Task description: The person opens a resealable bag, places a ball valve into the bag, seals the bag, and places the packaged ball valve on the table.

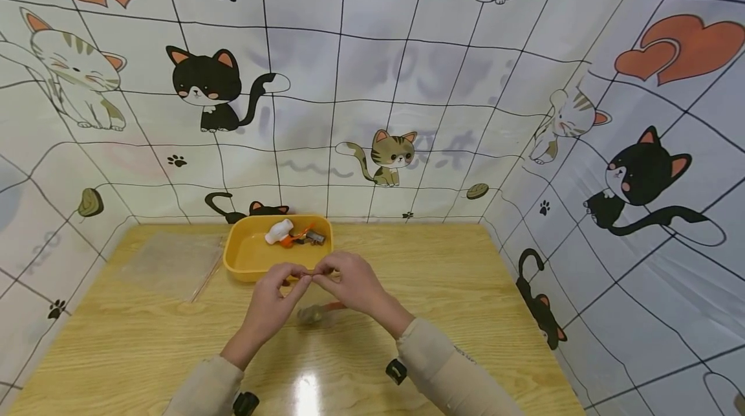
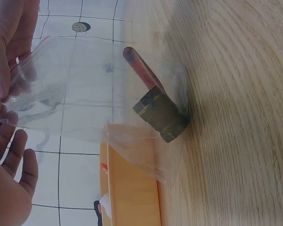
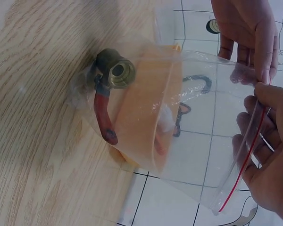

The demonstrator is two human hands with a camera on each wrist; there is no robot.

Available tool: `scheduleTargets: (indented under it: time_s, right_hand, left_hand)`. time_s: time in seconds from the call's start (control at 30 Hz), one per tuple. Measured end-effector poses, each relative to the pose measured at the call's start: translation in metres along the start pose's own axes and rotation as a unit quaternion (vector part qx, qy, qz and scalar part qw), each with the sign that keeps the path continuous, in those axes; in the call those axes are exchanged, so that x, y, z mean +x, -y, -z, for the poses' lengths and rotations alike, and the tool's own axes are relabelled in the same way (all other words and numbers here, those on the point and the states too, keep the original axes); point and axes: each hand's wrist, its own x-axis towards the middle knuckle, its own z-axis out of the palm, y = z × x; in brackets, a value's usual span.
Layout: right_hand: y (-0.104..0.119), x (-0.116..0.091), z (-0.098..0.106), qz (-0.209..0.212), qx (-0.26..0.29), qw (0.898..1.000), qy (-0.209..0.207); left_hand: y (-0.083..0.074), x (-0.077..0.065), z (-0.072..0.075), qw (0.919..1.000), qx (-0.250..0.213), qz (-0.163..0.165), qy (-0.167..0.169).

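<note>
My left hand and right hand meet over the table, pinching the top edge of a clear zip bag between thumbs and fingers. The bag's red zip strip runs along that edge in the right wrist view. Inside the bag, at its bottom, lies a brass ball valve with a red lever handle. From the head view the valve appears just below the hands. Whether the bag's bottom touches the table I cannot tell.
Just beyond the hands stands a yellow plastic basket holding a white piece, an orange item and a grey metal part. Flat clear bags lie left of it. Cat-printed sheeting borders the wooden table.
</note>
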Motion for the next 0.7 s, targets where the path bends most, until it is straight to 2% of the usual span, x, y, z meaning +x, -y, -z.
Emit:
scheduleTargets:
  time_s: [0.27,0.5,0.7]
  right_hand:
    - [0.0018,0.0011,0.0005,0.006,-0.058,0.998,0.004]
    - [-0.0017,0.0005,0.0007,0.001,-0.032,0.999,0.011]
    - [-0.0053,-0.0003,-0.0017,0.007,-0.010,1.000,0.002]
  left_hand:
    - [0.0031,-0.0010,-0.0005,0.9991,0.018,-0.032,-0.021]
    - [0.0033,-0.0012,0.0015,0.9979,0.029,-0.043,-0.038]
    - [0.0007,0.0008,0.0033,0.9988,0.033,-0.031,-0.018]
